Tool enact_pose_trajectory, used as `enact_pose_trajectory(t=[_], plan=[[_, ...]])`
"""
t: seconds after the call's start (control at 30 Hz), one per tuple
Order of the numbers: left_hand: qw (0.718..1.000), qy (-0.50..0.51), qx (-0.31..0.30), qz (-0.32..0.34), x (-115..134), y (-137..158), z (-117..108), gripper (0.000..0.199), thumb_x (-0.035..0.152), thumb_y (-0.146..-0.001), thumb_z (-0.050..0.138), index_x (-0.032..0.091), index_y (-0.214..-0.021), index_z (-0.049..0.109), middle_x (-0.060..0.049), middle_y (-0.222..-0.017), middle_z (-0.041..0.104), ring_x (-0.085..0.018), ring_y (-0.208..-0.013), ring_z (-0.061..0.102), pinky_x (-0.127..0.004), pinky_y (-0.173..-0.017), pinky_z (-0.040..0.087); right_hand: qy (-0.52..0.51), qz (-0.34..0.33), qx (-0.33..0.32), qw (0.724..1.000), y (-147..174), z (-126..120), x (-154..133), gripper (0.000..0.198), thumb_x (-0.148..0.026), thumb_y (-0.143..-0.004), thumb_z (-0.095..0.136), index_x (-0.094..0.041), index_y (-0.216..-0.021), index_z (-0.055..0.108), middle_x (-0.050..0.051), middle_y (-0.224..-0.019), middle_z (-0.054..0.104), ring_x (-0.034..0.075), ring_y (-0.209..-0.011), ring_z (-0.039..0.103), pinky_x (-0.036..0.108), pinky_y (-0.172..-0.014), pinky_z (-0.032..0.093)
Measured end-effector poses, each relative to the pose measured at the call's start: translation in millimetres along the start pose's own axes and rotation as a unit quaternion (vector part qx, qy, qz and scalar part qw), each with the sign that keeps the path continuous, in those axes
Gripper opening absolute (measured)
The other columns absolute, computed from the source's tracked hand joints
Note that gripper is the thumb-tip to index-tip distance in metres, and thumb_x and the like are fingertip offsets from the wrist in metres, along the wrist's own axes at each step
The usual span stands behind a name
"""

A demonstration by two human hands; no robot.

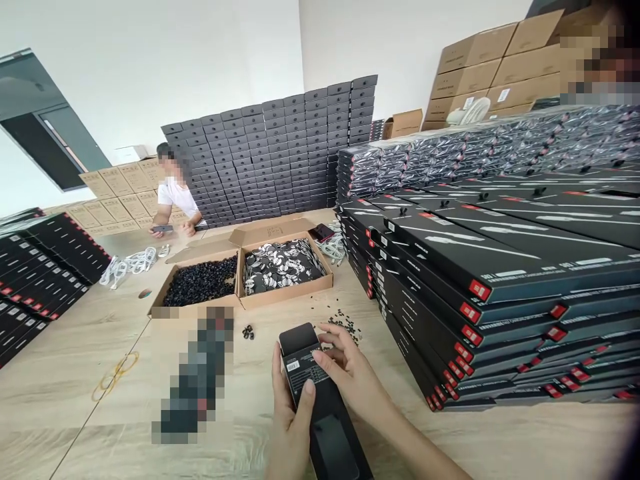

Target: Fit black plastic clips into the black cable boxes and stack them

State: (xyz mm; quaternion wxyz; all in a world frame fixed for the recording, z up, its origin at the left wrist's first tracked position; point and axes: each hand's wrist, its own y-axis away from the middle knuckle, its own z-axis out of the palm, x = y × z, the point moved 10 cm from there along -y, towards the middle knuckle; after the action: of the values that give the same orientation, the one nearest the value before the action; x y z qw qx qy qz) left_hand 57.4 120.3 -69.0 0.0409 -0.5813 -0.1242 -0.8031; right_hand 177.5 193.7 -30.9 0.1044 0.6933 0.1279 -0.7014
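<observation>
Low in the view, a long black packaging box (pixel 325 400) is tilted away from me, its printed side with a white label facing up. The flap at its far end stands open. Wrapped around the box's left side is my left hand (pixel 293 413), thumb lying on the printed face. My right hand (pixel 347 367) grips the right edge near the flap, with thumb on top and fingers along the side. Small black pieces (pixel 345 325) lie scattered just beyond it. Several black caps (pixel 248 332) sit on the table farther left.
One carton (pixel 200 280) holds many black pieces; another (pixel 285 267) holds black-and-white items. Stacked black boxes rise at right (pixel 450 267), left (pixel 45 267) and back (pixel 270 153). Yellow rubber bands (pixel 117 375) and white cables (pixel 133 263) lie leftward. A person (pixel 177 197) sits across the table.
</observation>
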Motion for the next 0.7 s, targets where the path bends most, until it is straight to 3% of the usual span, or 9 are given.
enact_pose_trajectory(t=[0.1,0.23,0.33,0.4,0.47,0.53,0.6,0.7], plan=[[1.000,-0.014,0.000,0.015,8,-1,1,0.065,0.051,-0.092,0.054,0.031,-0.147,0.026,-0.008,-0.154,0.040,-0.022,-0.137,0.043,-0.034,-0.111,0.038,0.022,0.005,-0.007,1.000,6,0,3,0.038,-0.049,-0.092,0.057,-0.024,-0.120,0.054,0.007,-0.114,0.063,0.020,-0.092,0.063,0.033,-0.082,0.050],[0.988,-0.138,0.055,0.033,6,-3,-11,0.050,0.060,-0.091,0.049,0.021,-0.122,0.051,-0.011,-0.131,0.058,-0.025,-0.127,0.050,-0.036,-0.106,0.038,0.065,-0.002,0.017,0.998,12,-2,1,0.028,-0.049,-0.092,0.056,-0.021,-0.089,0.063,0.002,-0.091,0.061,0.018,-0.084,0.056,0.029,-0.077,0.044],[0.978,-0.206,0.032,0.013,-3,-4,-5,0.052,0.065,-0.092,0.038,0.019,-0.114,0.049,-0.011,-0.108,0.065,-0.024,-0.101,0.060,-0.036,-0.086,0.047,0.019,0.048,0.071,0.996,16,-8,9,0.034,-0.050,-0.089,0.056,-0.021,-0.073,0.056,0.000,-0.077,0.055,0.018,-0.076,0.052,0.028,-0.071,0.042],[0.975,-0.224,0.006,0.010,-3,-5,4,0.051,0.064,-0.094,0.032,0.019,-0.113,0.047,-0.010,-0.097,0.066,-0.022,-0.085,0.061,-0.034,-0.074,0.048,-0.062,0.111,0.099,0.987,17,-12,17,0.026,-0.048,-0.085,0.057,-0.022,-0.084,0.059,0.000,-0.081,0.059,0.019,-0.080,0.056,0.029,-0.071,0.044],[0.972,-0.233,-0.006,0.014,0,-7,9,0.049,0.063,-0.095,0.029,0.019,-0.111,0.046,-0.008,-0.091,0.065,-0.021,-0.078,0.059,-0.034,-0.070,0.047,-0.121,0.160,0.058,0.978,13,-4,17,0.027,-0.041,-0.082,0.058,-0.023,-0.102,0.061,0.002,-0.090,0.064,0.022,-0.088,0.060,0.031,-0.076,0.046],[0.970,-0.243,-0.011,0.014,2,-8,10,0.050,0.062,-0.095,0.028,0.019,-0.112,0.045,-0.009,-0.088,0.065,-0.021,-0.076,0.059,-0.034,-0.069,0.046,-0.105,0.154,-0.032,0.982,5,8,4,0.030,-0.038,-0.081,0.058,-0.021,-0.105,0.065,0.003,-0.095,0.067,0.024,-0.096,0.061,0.033,-0.085,0.045],[0.968,-0.250,-0.010,0.014,2,-9,9,0.052,0.063,-0.095,0.028,0.018,-0.115,0.044,-0.012,-0.094,0.066,-0.023,-0.080,0.061,-0.036,-0.070,0.045,-0.036,0.099,-0.098,0.990,-4,13,-14,0.028,-0.042,-0.084,0.059,-0.019,-0.096,0.070,0.004,-0.094,0.069,0.024,-0.099,0.060,0.034,-0.091,0.042],[0.971,-0.235,-0.001,0.037,7,-8,9,0.052,0.063,-0.094,0.034,0.018,-0.119,0.043,-0.016,-0.116,0.062,-0.025,-0.100,0.061,-0.038,-0.083,0.046,0.040,0.048,-0.109,0.992,-16,8,-28,0.040,-0.055,-0.086,0.059,-0.018,-0.080,0.071,0.002,-0.080,0.067,0.021,-0.085,0.059,0.031,-0.082,0.042]])
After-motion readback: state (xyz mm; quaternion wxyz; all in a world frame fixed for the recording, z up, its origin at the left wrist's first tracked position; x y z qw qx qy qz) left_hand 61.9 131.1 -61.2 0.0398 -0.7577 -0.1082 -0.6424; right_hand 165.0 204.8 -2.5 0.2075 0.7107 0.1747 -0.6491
